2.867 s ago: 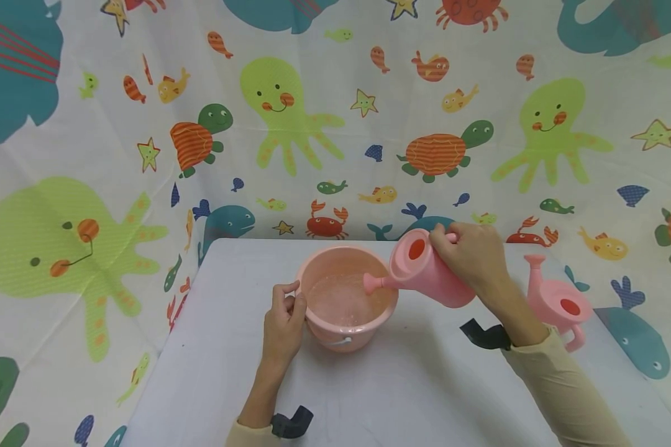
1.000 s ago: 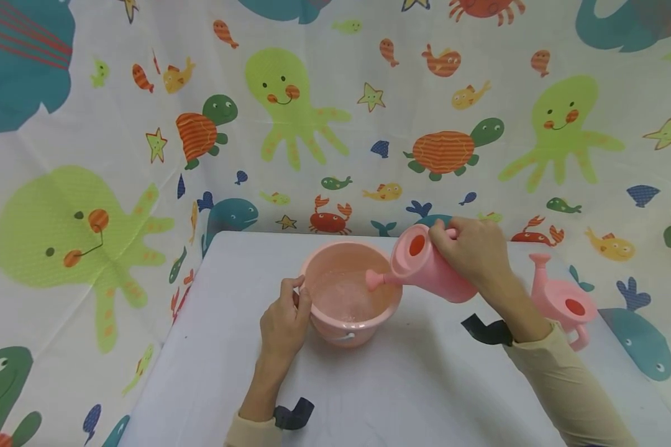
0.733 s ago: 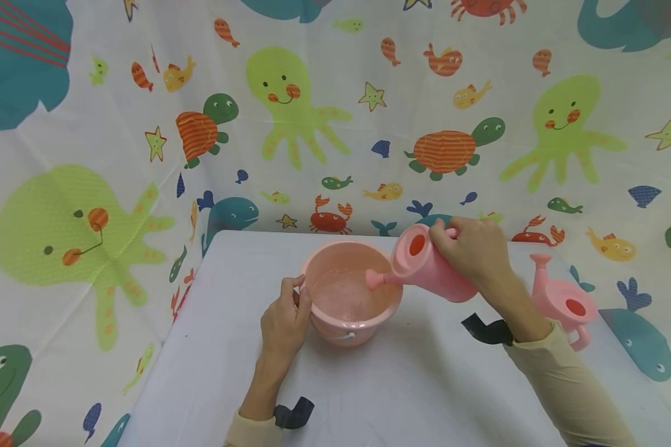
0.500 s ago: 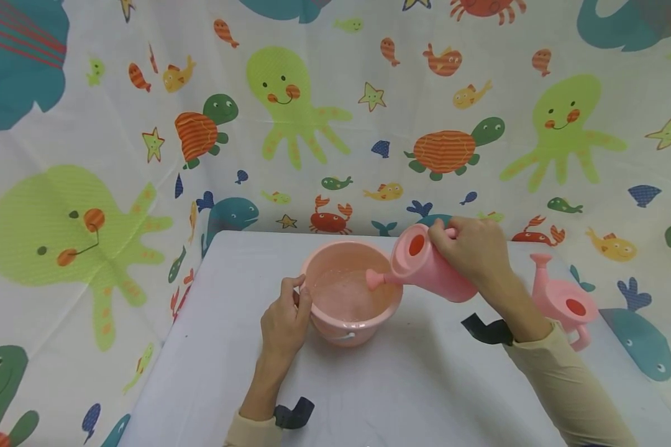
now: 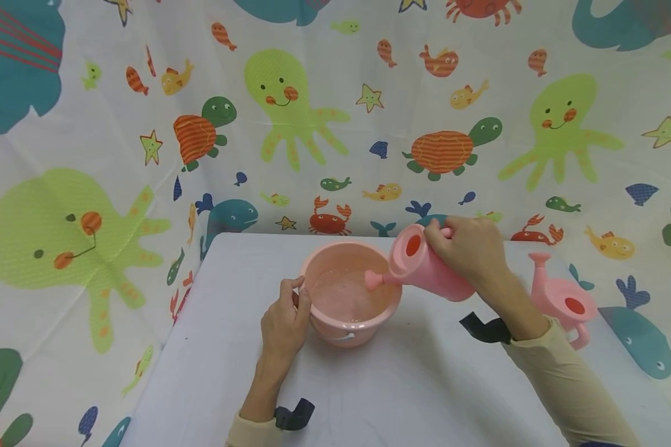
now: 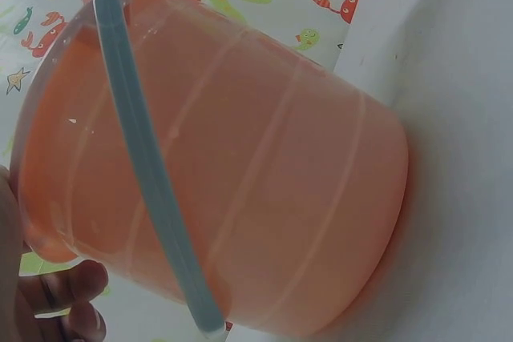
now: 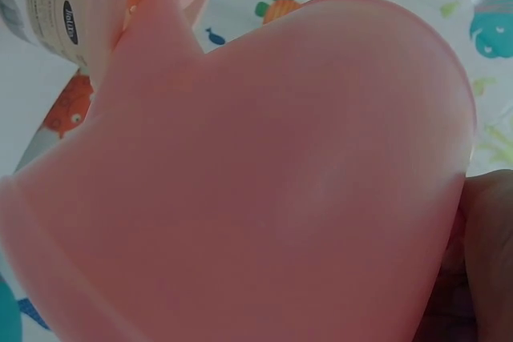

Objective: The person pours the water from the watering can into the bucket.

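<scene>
A peach plastic bucket (image 5: 351,335) stands on the white table, with clear water in its lower part. My left hand (image 5: 285,320) pinches the bucket's left rim between thumb and fingers. In the left wrist view the bucket's wall (image 6: 264,174) and its pale handle (image 6: 152,166) hang close to the camera. My right hand (image 5: 470,248) grips the handle of a pink watering can (image 5: 433,273), tilted left so that its spout head is over the inside of the bucket. The can's body (image 7: 280,174) fills most of the right wrist view; its handle is mostly hidden there.
A second pink watering can (image 5: 559,301) stands upright on the table at the right, beside my right forearm. The white table (image 5: 223,372) runs up to a sea-animal patterned curtain (image 5: 335,112) behind and at the left.
Over the last seconds the view shifts slightly as the head moves. Both hands keep their holds, and the watering can stays tilted over the bucket, drawn a touch left in the latest frame.
</scene>
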The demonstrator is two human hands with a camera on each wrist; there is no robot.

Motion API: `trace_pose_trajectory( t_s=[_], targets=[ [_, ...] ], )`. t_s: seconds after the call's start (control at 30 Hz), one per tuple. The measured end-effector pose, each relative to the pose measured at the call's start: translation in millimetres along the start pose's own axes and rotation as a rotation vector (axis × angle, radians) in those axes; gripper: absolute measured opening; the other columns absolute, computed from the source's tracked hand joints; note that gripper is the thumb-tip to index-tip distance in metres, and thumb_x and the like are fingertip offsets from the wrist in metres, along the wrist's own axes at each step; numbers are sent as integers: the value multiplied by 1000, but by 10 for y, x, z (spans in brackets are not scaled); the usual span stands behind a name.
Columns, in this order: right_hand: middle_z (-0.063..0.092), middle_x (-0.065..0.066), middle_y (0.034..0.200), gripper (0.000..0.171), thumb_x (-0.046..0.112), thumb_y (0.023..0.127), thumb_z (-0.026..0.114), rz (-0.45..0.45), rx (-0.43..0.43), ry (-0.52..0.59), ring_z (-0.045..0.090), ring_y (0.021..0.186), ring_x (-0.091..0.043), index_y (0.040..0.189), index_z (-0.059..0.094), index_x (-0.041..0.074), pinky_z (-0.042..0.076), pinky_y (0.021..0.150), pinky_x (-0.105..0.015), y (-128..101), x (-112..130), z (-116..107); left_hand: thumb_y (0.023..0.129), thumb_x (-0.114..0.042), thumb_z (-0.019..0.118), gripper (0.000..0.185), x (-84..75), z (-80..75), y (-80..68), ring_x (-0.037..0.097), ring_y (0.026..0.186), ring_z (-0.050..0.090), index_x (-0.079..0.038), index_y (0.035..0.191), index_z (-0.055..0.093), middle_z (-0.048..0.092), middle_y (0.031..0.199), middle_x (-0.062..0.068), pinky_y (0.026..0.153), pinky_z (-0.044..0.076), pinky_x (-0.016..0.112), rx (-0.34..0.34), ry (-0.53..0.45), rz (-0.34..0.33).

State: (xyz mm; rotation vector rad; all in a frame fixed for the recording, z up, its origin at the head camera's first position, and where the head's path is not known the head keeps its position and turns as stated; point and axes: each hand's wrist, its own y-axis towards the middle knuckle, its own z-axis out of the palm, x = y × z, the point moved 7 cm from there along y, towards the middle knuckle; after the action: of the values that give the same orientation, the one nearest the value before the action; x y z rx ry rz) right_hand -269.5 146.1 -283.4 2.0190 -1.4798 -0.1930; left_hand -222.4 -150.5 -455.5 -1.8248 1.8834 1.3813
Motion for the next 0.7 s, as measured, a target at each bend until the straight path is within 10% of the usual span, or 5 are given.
trace_pose_trajectory(
  t_s=[0.7],
  targets=[
    [47,-5,47,41,25,87,56,-62,-25,-50,45,45,-21,51,45,10,41,51,-31,25,106,-10,101,-26,46,29,15,14,-7,5,45,34,-11,123,57,49,63,-3,42,26,22,18,-17,-10]
  ],
)
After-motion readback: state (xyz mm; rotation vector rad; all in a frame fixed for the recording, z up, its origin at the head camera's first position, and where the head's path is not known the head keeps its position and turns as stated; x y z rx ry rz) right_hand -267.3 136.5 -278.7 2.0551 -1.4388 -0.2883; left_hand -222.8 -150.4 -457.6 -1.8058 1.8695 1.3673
